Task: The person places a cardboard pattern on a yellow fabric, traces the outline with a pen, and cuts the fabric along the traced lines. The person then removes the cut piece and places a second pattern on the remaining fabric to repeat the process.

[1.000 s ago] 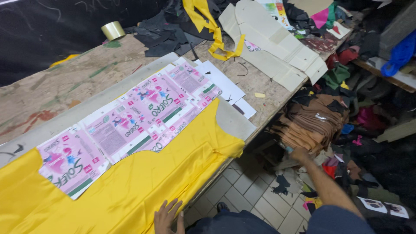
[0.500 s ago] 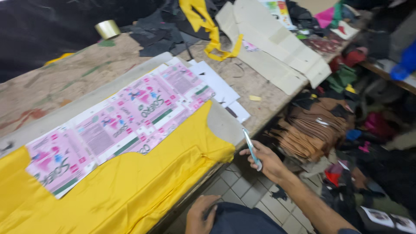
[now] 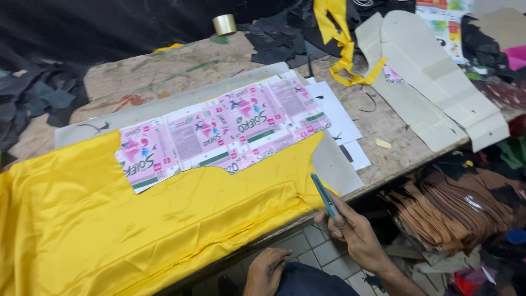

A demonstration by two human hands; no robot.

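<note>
A sheet of shiny yellow fabric (image 3: 126, 219) lies along the near side of the worn worktable (image 3: 164, 77). On top of it rests a long pink printed card pattern (image 3: 219, 131). My right hand (image 3: 353, 230) holds a slim teal cutter (image 3: 324, 196), its tip at the yellow fabric's right corner by the table edge. My left hand (image 3: 264, 269) rests on my thigh below the table, fingers loosely curled, holding nothing.
Grey card sheet (image 3: 329, 164) and white papers (image 3: 334, 109) lie under the pattern. Beige card patterns (image 3: 433, 93), yellow strips (image 3: 339, 49), black scraps (image 3: 279, 38) and a tape roll (image 3: 224, 24) sit at the back. Brown leather pieces (image 3: 449, 214) are stacked right, over tiled floor.
My right hand came up from the pile at the right with the cutter and brought it to the fabric's corner. My left hand shifted onto my thigh.
</note>
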